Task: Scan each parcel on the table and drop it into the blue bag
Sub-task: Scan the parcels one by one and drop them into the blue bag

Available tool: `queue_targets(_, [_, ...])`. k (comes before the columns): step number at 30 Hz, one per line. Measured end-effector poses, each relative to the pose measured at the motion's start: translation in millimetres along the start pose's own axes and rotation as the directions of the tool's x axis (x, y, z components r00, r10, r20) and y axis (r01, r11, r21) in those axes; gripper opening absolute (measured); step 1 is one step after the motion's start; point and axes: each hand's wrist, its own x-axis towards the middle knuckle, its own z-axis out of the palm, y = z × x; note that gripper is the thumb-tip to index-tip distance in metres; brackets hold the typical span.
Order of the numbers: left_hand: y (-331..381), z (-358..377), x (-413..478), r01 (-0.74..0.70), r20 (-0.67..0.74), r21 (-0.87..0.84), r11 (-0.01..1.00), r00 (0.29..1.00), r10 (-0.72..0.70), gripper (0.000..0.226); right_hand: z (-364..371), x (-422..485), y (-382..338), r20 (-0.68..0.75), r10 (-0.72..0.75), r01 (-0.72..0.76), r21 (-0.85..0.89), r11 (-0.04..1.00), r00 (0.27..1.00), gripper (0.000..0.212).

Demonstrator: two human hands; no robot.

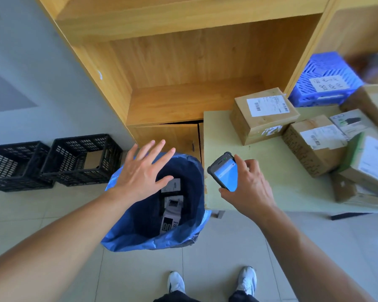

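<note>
The blue bag (127, 238) stands open on the floor left of the table, with labelled parcels (171, 211) lying inside it. My left hand (141, 173) hovers over the bag's mouth with fingers spread and holds nothing. My right hand (248, 188) grips a handheld scanner (224, 174) with a lit blue screen, above the table's (260, 162) left edge. Several cardboard parcels sit on the table: one with a white label (263, 115) at the back, another (314, 144) to its right, and more (367, 162) at the far right.
A blue plastic crate (324, 80) with a handwritten note stands behind the parcels. Two black crates (81, 160) sit on the floor at left. A wooden shelf unit (183, 73) rises behind the bag. My feet (210, 282) stand on the tiled floor.
</note>
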Motion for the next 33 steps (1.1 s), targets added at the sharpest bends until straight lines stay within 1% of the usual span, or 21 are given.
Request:
queue_targets(5, [39.8, -6.4, 49.9, -0.089, -0.001, -0.048, 0.995, 0.996, 0.089, 0.075, -17.1, -19.0, 41.6, -0.041, 0.132, -0.131, 0.028, 0.991, 0.99, 0.094])
queue_targets(8, [77.0, -11.4, 86.2, -0.168, 0.003, -0.075, 0.983, 0.986, 0.169, 0.077, -34.1, -33.7, 75.6, -0.085, 0.224, -0.22, 0.053, 0.974, 0.971, 0.095])
queue_targets(14, [186.0, -24.6, 151.2, -0.34, -0.011, -0.123, 0.932, 0.94, 0.342, 0.075, -70.5, -73.6, 160.4, -0.146, 0.394, -0.381, 0.109, 0.918, 0.907, 0.099])
queue_targets(18, [263.9, -31.2, 186.8, -0.43, -0.041, -0.151, 0.89, 0.902, 0.429, 0.075, -97.1, -94.0, 219.5, -0.172, 0.47, -0.451, 0.138, 0.882, 0.866, 0.101])
queue_targets(24, [362.0, -28.5, 233.7, -0.474, -0.039, -0.155, 0.867, 0.88, 0.474, 0.078, -130.4, -109.2, 301.1, -0.186, 0.532, -0.508, 0.165, 0.846, 0.826, 0.104])
queue_targets(27, [401.1, -19.4, 249.2, -0.448, -0.005, -0.218, 0.867, 0.889, 0.458, 0.078, -140.5, -112.8, 332.7, -0.185, 0.565, -0.535, 0.19, 0.823, 0.804, 0.1])
queue_targets(31, [437.4, 0.5, 267.2, -0.442, 0.048, -0.28, 0.852, 0.88, 0.473, 0.081, -143.6, -111.3, 358.0, -0.179, 0.59, -0.554, 0.215, 0.804, 0.787, 0.099])
queue_targets(33, [449.2, 10.6, 277.0, -0.439, 0.082, -0.289, 0.851, 0.874, 0.478, 0.085, -142.6, -108.3, 363.5, -0.178, 0.596, -0.566, 0.193, 0.802, 0.783, 0.099])
